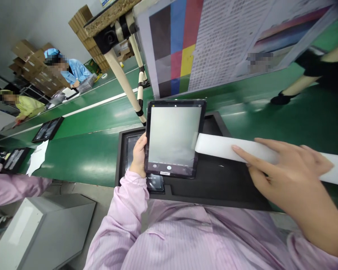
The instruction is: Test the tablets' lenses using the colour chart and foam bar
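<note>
My left hand point(139, 157) is closed on the left edge of a tablet point(173, 137), which is tilted up with its screen facing me. The screen shows a pale grey picture, with a round button at the bottom like a camera app. My right hand point(293, 172) grips a long white flat bar point(216, 145), its index finger stretched along it. The bar's near tip overlaps the tablet's right edge; I cannot tell whether they touch. Beneath lies a black tray point(214, 193), holding another device with a lit screen point(154, 183) partly behind the tablet.
A printed colour chart board point(191, 48) stands behind the tablet, beside a pipe frame point(124, 82). The green bench point(95, 150) runs left, bearing paper point(38, 157) and another black tray point(47, 129). Co-workers sit along it. A grey metal box point(45, 228) stands at lower left.
</note>
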A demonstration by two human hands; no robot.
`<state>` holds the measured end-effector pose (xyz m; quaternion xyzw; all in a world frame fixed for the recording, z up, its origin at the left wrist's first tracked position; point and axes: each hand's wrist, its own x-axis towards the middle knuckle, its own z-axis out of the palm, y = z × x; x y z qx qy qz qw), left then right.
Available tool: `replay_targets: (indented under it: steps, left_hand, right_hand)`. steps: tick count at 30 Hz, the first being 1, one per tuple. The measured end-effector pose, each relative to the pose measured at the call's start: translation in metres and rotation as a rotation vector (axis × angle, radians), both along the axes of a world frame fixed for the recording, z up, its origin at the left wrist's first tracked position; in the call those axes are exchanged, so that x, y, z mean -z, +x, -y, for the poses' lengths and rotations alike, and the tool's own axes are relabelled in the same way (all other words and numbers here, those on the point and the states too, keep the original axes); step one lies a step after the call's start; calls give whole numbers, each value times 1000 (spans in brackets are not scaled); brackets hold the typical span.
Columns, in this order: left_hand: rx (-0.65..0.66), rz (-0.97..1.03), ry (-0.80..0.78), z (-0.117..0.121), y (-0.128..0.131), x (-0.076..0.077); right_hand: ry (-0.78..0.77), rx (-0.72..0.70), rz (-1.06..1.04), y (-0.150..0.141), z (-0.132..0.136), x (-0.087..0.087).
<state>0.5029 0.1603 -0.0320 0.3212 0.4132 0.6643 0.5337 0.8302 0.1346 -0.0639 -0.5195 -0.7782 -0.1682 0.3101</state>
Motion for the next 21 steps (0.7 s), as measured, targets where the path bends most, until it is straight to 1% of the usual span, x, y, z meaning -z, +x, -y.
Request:
replay_targets:
  steps: [5,10,14,17,21]
  left_hand:
    - [-14,-12,-16,0,1,-2]
    - [-15,17,-22,1,-3,4]
    - [-34,41,-53,2,-6,7]
    - [-41,48,-74,4,-6,5]
    - [-79,108,-103,8,-5,3]
  right_hand:
    - [-9,11,-19,-1,-1,1]
    - [15,11,-16,-3,2,-3]
    - [66,-24,1,-4,9,-13]
    - [63,-29,7,-4,13,-22]
    - [82,-50,3,-6,17,-32]
